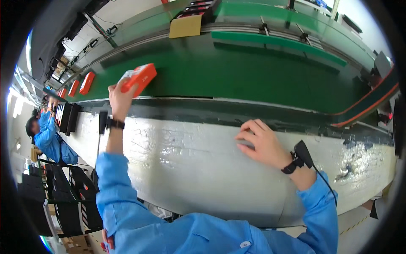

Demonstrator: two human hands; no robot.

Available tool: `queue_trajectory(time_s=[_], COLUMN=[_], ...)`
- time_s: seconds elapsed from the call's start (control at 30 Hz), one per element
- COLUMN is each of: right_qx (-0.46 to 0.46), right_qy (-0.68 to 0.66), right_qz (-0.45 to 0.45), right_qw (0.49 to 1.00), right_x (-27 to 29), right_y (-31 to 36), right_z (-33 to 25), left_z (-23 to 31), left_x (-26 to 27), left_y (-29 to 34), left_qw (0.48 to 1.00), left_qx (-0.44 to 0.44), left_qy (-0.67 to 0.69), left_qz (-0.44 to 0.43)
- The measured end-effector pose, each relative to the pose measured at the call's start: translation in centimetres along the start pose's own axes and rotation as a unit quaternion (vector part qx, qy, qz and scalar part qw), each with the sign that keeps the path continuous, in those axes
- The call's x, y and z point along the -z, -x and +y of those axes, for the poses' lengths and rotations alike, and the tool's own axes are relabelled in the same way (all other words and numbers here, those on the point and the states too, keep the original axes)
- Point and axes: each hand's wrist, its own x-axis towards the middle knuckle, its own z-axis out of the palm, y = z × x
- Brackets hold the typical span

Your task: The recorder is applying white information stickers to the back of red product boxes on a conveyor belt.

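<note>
My left hand point(121, 98) is closed round the near end of an orange box point(143, 79) with a white and grey printed face. It holds the box tilted over the green conveyor belt point(203, 72), close to the belt's near edge. My right hand point(263, 142) rests near the far edge of the pale, plastic-covered worktable point(190, 169), fingers spread and slightly bent, with nothing in them. Several more orange boxes, among them a nearer one point(87, 83), sit on the belt at the left.
A dark rack with a yellow card point(185, 26) stands beyond the belt. A green guide rail point(279, 46) runs along the far side. At the left, people in blue work beside dark trays point(67, 118); black bins point(59, 190) stand nearer. A curved orange-edged guard point(368, 101) closes off the right.
</note>
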Motion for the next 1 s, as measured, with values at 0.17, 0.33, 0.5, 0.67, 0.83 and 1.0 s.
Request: queue_trajectory(time_s=[0.17, 0.33, 0.5, 0.67, 0.83, 1.0], right_qx=[0.003, -0.072, -0.257, -0.266, -0.280, -0.248], right_qy=[0.001, -0.061, -0.225, -0.405, -0.410, -0.408], right_qz=[0.030, 0.057, -0.011, 0.027, -0.033, -0.083], right_qw=[1.000, 0.994, 0.940, 0.874, 0.867, 0.875], right_x=[-0.1, 0.0, 1.9, 1.0, 1.4, 3.3], right_y=[0.9, 3.1, 5.2, 5.7, 5.5, 3.7], right_z=[0.0, -3.4, -3.7, -3.0, -3.7, -4.1], left_z=[13.2, 22.2, 21.9, 17.3, 17.9, 19.2], left_x=[4.0, 5.9, 7.7, 5.5, 3.5, 4.3], left_y=[19.3, 31.2, 31.6, 27.8, 28.2, 24.9], left_qw=[0.989, 0.984, 0.930, 0.914, 0.719, 0.844], left_qx=[-0.133, -0.126, -0.200, -0.051, 0.067, -0.051], left_qy=[0.059, 0.059, 0.229, 0.355, 0.585, 0.493], left_qz=[0.023, -0.109, -0.206, -0.190, -0.369, -0.204])
